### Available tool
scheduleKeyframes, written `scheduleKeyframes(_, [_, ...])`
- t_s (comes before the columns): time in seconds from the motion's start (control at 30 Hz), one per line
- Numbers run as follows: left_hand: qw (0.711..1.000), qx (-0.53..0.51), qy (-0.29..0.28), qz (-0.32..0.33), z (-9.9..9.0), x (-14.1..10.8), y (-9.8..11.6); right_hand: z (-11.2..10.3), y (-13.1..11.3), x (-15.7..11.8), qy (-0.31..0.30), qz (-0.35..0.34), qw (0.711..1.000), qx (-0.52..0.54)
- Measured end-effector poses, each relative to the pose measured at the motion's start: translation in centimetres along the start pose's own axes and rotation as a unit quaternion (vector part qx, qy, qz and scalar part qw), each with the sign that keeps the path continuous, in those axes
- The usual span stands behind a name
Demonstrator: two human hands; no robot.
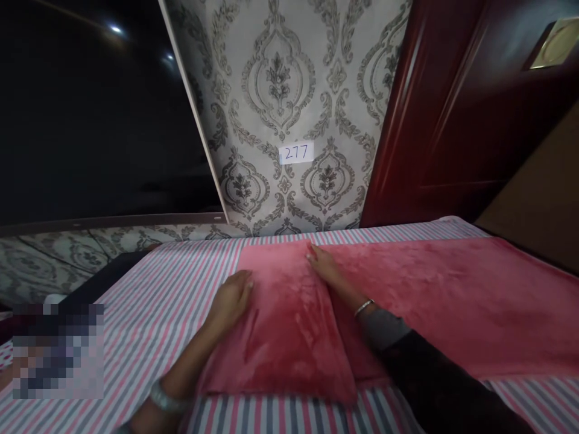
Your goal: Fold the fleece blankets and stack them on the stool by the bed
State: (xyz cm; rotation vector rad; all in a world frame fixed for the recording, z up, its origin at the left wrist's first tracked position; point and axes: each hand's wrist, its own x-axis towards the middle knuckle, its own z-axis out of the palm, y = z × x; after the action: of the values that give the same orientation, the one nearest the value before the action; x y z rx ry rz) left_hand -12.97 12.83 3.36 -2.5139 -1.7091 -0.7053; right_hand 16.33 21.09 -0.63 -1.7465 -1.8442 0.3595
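A pink plush blanket lies spread across a striped cloth. Its left end is folded over to the right into a flap, whose surface looks wrinkled. My left hand rests at the folded left edge, fingers loosely bent and slightly apart, touching the plush without a visible grip. At the far end of the flap, my right hand has its fingertips closed on the flap's loose right edge, near the corner. My right forearm crosses over the blanket.
Pink, grey and white striped cloth covers the surface below. Behind it stand a patterned wall with a paper label reading 277, a large dark screen at left and a dark red wooden panel at right. A blurred patch covers the lower left.
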Motion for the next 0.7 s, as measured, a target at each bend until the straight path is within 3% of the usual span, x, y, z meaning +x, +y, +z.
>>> scheduleKeyframes(0.13, [0.995, 0.025, -0.082, -0.044, 1.2, 7.5, 0.0, -0.1, 0.3, 2.0, -0.007, 0.005, 1.0, 0.007])
scheduleKeyframes(0.27, [0.982, 0.085, -0.149, -0.078, 3.3, 11.5, 0.9, 0.6, 0.5, 1.5, 0.004, 0.002, 1.0, -0.006])
scheduleKeyframes(0.4, [0.975, 0.142, -0.153, -0.081, 6.2, 11.4, 0.9, 0.1, 0.8, 0.9, 0.003, 0.027, 0.999, -0.044])
scheduleKeyframes(0.5, [0.976, 0.168, -0.118, -0.071, 7.7, 10.7, 0.5, -0.9, -0.7, 1.5, -0.001, 0.027, 0.997, -0.071])
scheduleKeyframes(0.6, [0.977, 0.172, -0.107, -0.063, 8.2, 10.4, 0.3, -0.8, -3.7, 2.3, 0.014, -0.025, 0.994, -0.108])
scheduleKeyframes(0.7, [0.978, 0.167, -0.109, -0.064, 8.1, 10.5, 0.3, 1.0, -5.5, 2.0, -0.013, -0.075, 0.986, -0.147])
